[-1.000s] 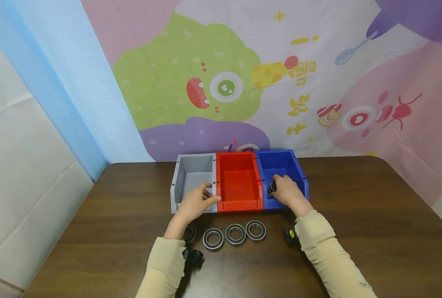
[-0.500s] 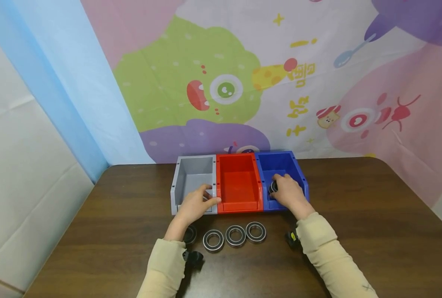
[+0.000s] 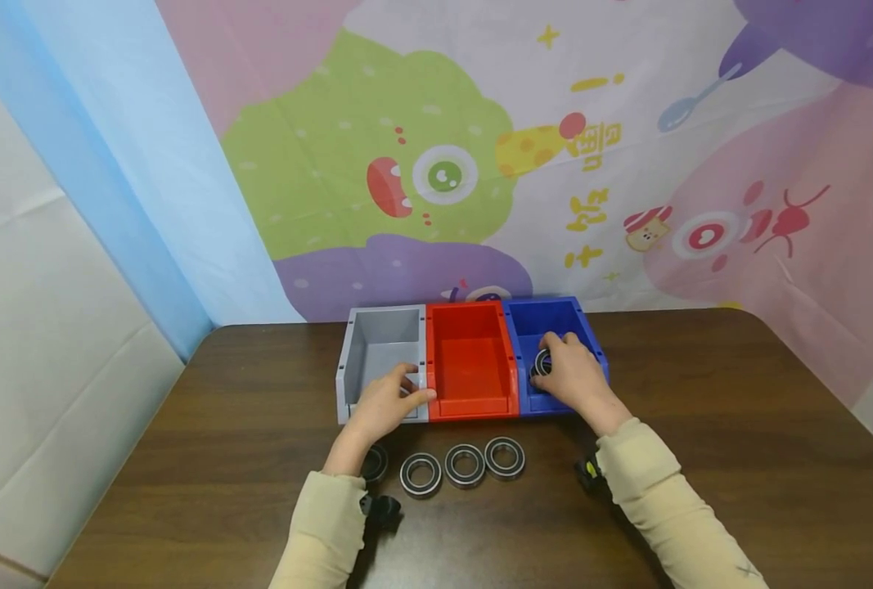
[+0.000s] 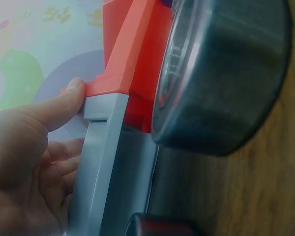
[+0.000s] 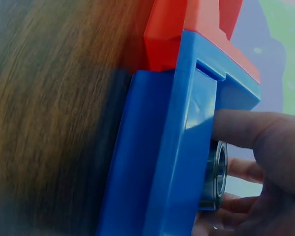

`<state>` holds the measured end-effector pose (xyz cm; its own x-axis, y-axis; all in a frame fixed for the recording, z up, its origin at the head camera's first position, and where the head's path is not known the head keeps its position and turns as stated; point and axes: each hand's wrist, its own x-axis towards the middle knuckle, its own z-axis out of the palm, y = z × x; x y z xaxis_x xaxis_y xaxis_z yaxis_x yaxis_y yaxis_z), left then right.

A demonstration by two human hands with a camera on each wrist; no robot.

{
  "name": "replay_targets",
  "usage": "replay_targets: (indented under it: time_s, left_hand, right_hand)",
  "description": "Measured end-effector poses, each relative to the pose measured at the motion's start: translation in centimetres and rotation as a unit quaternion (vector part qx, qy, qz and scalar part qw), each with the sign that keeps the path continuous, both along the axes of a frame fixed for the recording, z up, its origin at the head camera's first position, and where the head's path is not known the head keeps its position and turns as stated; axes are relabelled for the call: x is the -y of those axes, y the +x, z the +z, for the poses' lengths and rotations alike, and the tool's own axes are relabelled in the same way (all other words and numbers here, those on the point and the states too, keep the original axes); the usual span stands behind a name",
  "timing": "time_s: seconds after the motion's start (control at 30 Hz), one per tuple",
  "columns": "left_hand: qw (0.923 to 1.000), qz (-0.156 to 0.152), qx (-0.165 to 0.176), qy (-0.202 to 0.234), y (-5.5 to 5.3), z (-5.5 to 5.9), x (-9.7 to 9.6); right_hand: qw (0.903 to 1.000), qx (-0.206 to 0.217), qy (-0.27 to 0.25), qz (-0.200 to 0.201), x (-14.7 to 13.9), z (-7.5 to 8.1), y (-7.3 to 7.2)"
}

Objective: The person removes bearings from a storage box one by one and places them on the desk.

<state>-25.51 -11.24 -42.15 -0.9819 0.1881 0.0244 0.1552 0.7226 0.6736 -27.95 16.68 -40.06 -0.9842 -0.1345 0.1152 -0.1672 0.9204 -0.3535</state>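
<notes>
In the head view, my right hand is at the blue bin and holds a bearing between thumb and fingers. The right wrist view shows this bearing just behind the bin's front wall, its lower part hidden. My left hand rests at the front of the grey bin. Its thumb touches the rim where the grey and red bins meet, and its loosely bent fingers reach inside with nothing visible in them. On the table lie several more bearings, one partly covered by my left wrist.
Between the grey and blue bins stands the red bin, side by side with both. The brown table extends around the bins, and a printed cloth hangs behind. A bearing looms close in the left wrist view.
My right hand has shifted slightly right, and the bearing in it has risen a little and shows more of its ring face. My left hand and the table bearings stay put.
</notes>
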Motion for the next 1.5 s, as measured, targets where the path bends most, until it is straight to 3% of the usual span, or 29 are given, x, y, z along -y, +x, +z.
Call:
replay_targets:
  time_s: [0.47, 1.03, 1.5]
  left_hand:
    - [1.0, -0.001, -0.002, 0.003, 0.1, 0.0, 0.0]
    - [1.0, -0.002, -0.005, 0.0, 0.0, 0.0, 0.0]
    - [1.0, -0.002, -0.008, -0.004, 0.0, -0.1, 0.0]
  right_hand:
    - [0.9988, -0.035, -0.018, 0.028, -0.2, -0.1, 0.9]
    - [0.9954, -0.06, 0.0, 0.075, -0.1, 0.0, 3.2]
    - [0.9917, -0.048, -0.021, 0.117, -0.1, -1.1, 4.9]
